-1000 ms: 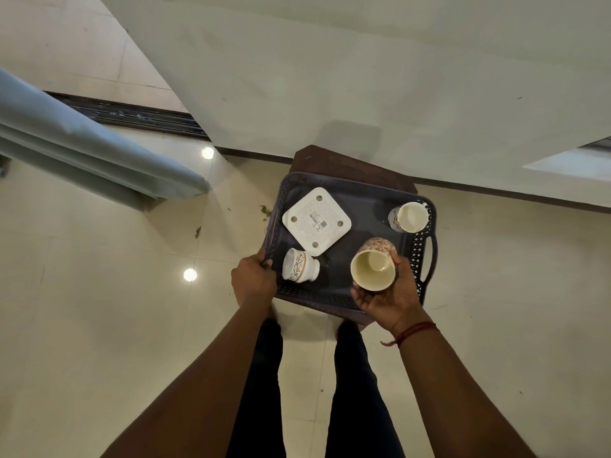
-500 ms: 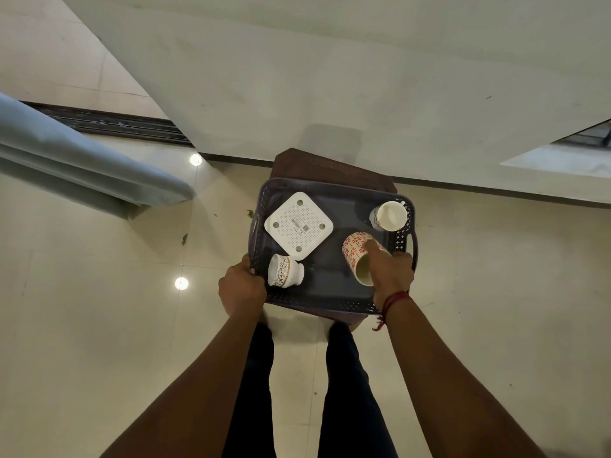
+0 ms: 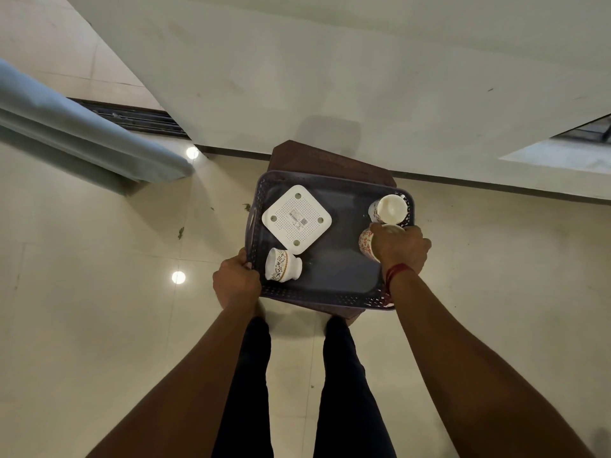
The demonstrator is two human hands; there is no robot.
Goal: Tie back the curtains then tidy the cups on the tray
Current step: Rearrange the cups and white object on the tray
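From the head camera I look straight down my two bare forearms to a dark perforated tray (image 3: 330,276) sitting on a brown stool (image 3: 334,161). My left hand (image 3: 236,285) is curled closed over the tray's near left corner, knuckles up, forearm running back toward my legs. My right hand (image 3: 401,247) reaches over the tray's right side, palm down, fingers wrapped from above around a red-patterned cup (image 3: 365,242); the wrist wears a red thread (image 3: 395,276). I cannot tell whether that cup's base touches the tray floor. Just beyond the right hand, touching or nearly touching the held cup, stands a second cup (image 3: 390,208) upright with its pale inside showing, in the tray's far right corner. Just beside the left hand, inside the tray, a black-patterned cup (image 3: 281,269) lies tipped on its side. Beyond it, between the hands and farther away, a white square perforated device (image 3: 296,219) lies flat. A grey-blue curtain (image 3: 82,133) hangs well left of the left hand.
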